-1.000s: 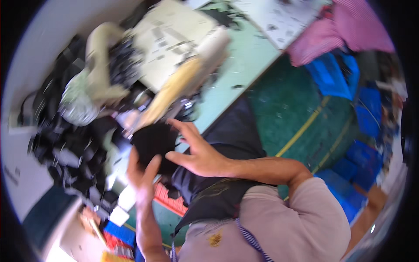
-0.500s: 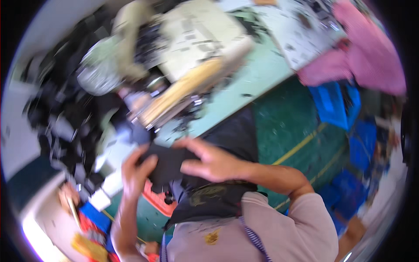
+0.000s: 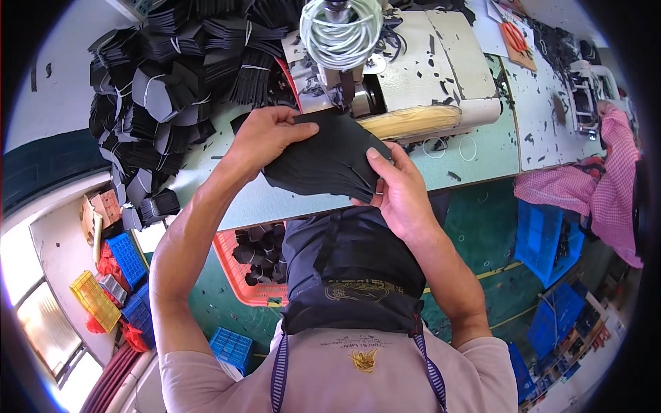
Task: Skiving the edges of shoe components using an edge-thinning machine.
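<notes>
Fanned black sheets point(image 3: 327, 155) being pinched at opposite edges by left hand point(image 3: 270, 140) and right hand point(image 3: 403, 191), likely against slipping!

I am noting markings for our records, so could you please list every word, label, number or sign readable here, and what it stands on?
Shirt: small dark lettering above a gold emblem; not copied out here.
Black apron: gold print, too small and distorted to read surely.
Black sheets: no writing visible.
Elsewhere: nothing I can read.

Left fingers point(image 3: 277, 113) and right fingers point(image 3: 400, 155) pinch, forearms point(image 3: 195, 221) angled inward.
</notes>
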{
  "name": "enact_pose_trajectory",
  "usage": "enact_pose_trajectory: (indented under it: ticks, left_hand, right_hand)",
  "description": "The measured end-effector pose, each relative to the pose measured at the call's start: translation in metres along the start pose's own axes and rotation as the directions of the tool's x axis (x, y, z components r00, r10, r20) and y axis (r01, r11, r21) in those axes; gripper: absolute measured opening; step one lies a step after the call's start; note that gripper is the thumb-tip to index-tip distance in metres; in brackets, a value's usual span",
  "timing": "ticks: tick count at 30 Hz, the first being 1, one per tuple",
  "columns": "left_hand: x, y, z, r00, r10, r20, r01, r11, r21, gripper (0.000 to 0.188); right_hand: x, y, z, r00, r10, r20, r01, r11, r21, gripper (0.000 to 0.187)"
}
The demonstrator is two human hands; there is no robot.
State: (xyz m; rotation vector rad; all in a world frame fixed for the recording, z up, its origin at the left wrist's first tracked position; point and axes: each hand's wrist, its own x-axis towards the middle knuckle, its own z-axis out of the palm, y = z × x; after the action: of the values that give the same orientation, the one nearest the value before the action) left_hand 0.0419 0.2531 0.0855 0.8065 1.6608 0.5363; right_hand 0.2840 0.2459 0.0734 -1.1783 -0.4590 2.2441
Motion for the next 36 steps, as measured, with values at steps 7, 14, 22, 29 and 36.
enact_pose_trajectory:
  ticks: [7, 14, 22, 29, 36]
  left_hand:
    - [0.003, 0.005, 0.006, 0.988, 0.047, 0.147, -0.027, 0.991, -0.132, 0.04]
    - [0.006, 0.016, 0.007, 0.999, 0.041, -0.036, -0.031, 0.97, 0.241, 0.036]
    - [0.009, 0.002, 0.003, 0.992, 0.129, -0.007, -0.128, 0.989, 0.075, 0.039]
    - [0.003, 0.011, 0.007, 0.99, 0.059, 0.13, -0.06, 0.998, 0.0, 0.039]
    - [0.008, 0.014, 0.006, 0.989, 0.147, 0.0, -0.142, 0.955, 0.26, 0.042]
  right_hand:
    - [-0.01, 0.002, -0.015, 0.977, -0.158, -0.14, 0.155, 0.987, -0.033, 0.033]
    - [-0.009, 0.009, -0.007, 0.967, -0.195, -0.162, 0.198, 0.98, 0.002, 0.023]
    - [-0.009, 0.015, -0.005, 0.964, -0.243, -0.11, 0.247, 0.969, 0.022, 0.023]
    - [-0.014, 0.009, -0.01, 0.948, -0.261, -0.184, 0.263, 0.965, -0.015, 0.02]
    - [-0.012, 0.009, -0.008, 0.942, -0.269, -0.2, 0.276, 0.961, 0.012, 0.025]
